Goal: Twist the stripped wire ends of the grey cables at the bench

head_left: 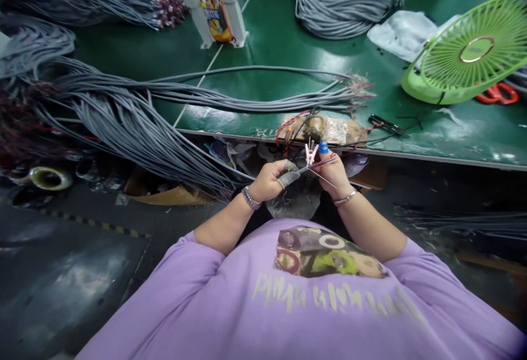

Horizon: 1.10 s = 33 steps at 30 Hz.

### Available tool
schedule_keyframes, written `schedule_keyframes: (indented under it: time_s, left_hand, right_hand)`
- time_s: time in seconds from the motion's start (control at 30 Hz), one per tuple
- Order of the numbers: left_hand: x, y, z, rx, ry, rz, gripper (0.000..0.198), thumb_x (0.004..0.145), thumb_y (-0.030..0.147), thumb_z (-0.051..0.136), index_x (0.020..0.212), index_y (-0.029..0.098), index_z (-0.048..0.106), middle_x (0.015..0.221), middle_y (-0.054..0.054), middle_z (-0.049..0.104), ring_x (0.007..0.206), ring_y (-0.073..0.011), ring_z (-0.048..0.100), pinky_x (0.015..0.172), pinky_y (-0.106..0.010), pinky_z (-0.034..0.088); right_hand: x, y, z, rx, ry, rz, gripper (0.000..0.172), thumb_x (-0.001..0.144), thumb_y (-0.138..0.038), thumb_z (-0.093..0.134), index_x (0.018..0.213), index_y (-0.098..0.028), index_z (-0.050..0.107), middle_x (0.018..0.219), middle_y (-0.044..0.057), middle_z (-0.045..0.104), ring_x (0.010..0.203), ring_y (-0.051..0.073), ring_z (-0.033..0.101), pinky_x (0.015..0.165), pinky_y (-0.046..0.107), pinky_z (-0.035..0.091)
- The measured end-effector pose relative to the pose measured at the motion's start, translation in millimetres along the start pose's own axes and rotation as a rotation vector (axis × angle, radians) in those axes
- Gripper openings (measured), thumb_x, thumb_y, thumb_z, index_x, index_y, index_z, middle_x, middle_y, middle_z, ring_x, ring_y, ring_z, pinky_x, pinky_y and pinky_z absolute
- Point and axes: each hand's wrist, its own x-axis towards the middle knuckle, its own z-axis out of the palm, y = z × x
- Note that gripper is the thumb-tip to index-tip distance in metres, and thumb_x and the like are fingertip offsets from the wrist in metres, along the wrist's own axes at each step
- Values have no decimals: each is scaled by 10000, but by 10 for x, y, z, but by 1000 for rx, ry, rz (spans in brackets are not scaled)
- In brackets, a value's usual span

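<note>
My left hand (pixel 272 179) is closed around the end of a grey cable (pixel 295 174), with grey finger covers on the fingertips. My right hand (pixel 332 174), a blue cover on one fingertip, pinches the thin coloured wires (pixel 323 162) that stick out of that cable's stripped end. A small pink and white clip-like tool (pixel 310 152) stands just above the two hands. Both hands are close together below the edge of the green workbench (pixel 280 36). A taped block with red and black wires (pixel 325 128) sits on the bench edge right above them.
A large bundle of grey cables (pixel 123 113) drapes off the bench at left. More coiled grey cable (pixel 346 0) lies at the back. A green fan (pixel 469 50), orange scissors (pixel 496 94), white plastic bags (pixel 405 33), black cutters (pixel 387 125) and a tape roll (pixel 50 178) are around.
</note>
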Motion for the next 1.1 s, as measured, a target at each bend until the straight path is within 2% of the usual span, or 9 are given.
schedule_keyframes:
  time_s: [0.13, 0.3, 0.43, 0.63, 0.8, 0.9, 0.97, 1.1]
  left_hand:
    - [18, -33, 24, -29, -29, -37, 427, 861, 556, 642, 801, 133, 642, 692, -7, 606, 617, -96, 495, 611, -220, 428]
    - [6, -75, 40, -13, -39, -73, 439, 845, 570, 650, 784, 135, 648, 672, 0, 598, 603, -94, 487, 610, -219, 425]
    - [5, -69, 40, -1, -55, -63, 455, 844, 584, 646, 824, 132, 690, 705, -22, 636, 630, -109, 526, 638, -232, 446]
    - [-63, -12, -51, -69, -128, -50, 468, 833, 585, 669, 839, 119, 716, 730, -49, 675, 654, -126, 576, 637, -237, 472]
    - [-332, 67, -124, -171, -184, -144, 456, 834, 569, 679, 801, 116, 705, 679, -55, 673, 590, -122, 588, 574, -232, 478]
    - [-522, 84, -122, -257, -192, -225, 427, 820, 541, 710, 804, 115, 683, 622, -35, 646, 519, -97, 557, 515, -214, 460]
    - [-610, 74, -96, -341, -135, -299, 422, 806, 535, 730, 820, 122, 648, 582, -9, 624, 466, -76, 528, 472, -193, 440]
    - [-658, 30, -20, -445, 2, -465, 468, 784, 573, 738, 831, 140, 568, 642, -22, 685, 455, -79, 580, 442, -173, 451]
  right_hand:
    - [41, -16, 73, 107, -105, 180, 650, 730, -815, 623, 660, -182, 494, 531, -34, 504, 375, 32, 285, 341, 195, 165]
    - [39, -66, 115, 200, -98, 194, 604, 740, -748, 686, 682, -178, 493, 516, -62, 445, 388, 21, 309, 353, 187, 197]
    - [16, -31, 107, 213, -76, 212, 589, 758, -756, 660, 721, -185, 519, 559, -44, 502, 411, 31, 337, 366, 192, 204]
    - [-14, 66, 5, 302, -145, 319, 583, 788, -773, 606, 763, -193, 559, 687, 10, 624, 429, 50, 366, 361, 188, 187]
    - [-83, 174, -174, 290, -121, 397, 605, 772, -778, 620, 786, -176, 563, 709, 18, 630, 423, 32, 302, 347, 168, 139]
    - [-127, 250, -284, 261, -124, 433, 550, 785, -711, 667, 778, -174, 546, 721, 13, 623, 433, 24, 290, 355, 157, 148]
    - [-162, 293, -334, 232, -133, 450, 483, 774, -613, 736, 757, -172, 539, 718, 5, 617, 443, 22, 286, 365, 151, 148]
    - [-288, 344, -327, 119, -217, 418, 389, 607, -358, 886, 810, -150, 628, 686, -20, 588, 459, 15, 279, 384, 151, 145]
